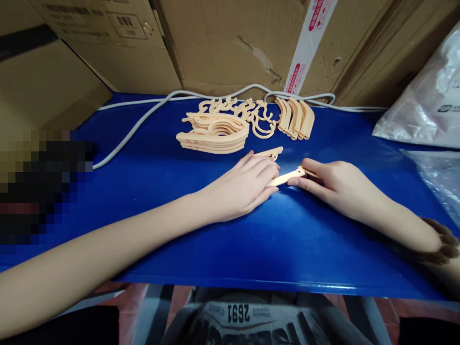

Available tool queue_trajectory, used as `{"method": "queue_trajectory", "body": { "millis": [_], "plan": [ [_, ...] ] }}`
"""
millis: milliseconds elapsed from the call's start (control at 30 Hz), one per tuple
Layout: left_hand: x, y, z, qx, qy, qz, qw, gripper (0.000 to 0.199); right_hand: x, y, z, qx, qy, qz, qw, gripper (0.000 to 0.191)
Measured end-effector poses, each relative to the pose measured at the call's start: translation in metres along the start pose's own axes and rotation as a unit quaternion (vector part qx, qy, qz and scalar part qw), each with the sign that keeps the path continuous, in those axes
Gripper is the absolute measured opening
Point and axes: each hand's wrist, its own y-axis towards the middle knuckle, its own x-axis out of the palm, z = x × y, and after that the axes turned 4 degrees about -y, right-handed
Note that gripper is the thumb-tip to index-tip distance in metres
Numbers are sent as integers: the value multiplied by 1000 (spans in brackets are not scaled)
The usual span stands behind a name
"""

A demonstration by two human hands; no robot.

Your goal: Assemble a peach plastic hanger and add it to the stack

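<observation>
My left hand (247, 184) is closed on a cream plastic piece (286, 178), whose holed end sticks out to the right between my hands. With thumb and fingers my right hand (334, 184) pinches that end, along with a thin cream part partly hidden by the fingers. Another cream piece (270, 153) pokes out beyond my left fingers. Farther back lie a stack of curved cream pieces (215, 141), several loose hooks (264, 127) and a row of short curved arms (295, 119).
A white cable (138, 123) curves over the back of the blue table (230, 249). Cardboard boxes (223, 48) stand behind it. A plastic bag (424, 105) sits at the back right, and a pixelated dark area covers the left.
</observation>
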Motion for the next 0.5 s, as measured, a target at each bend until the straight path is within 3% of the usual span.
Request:
{"method": "queue_trajectory", "body": {
  "millis": [500],
  "plan": [
    [-1, 1, 2, 7, 6, -10, 1000, 24, -1, 1, 1, -42, 3, -8, 999, 52]
  ]
}}
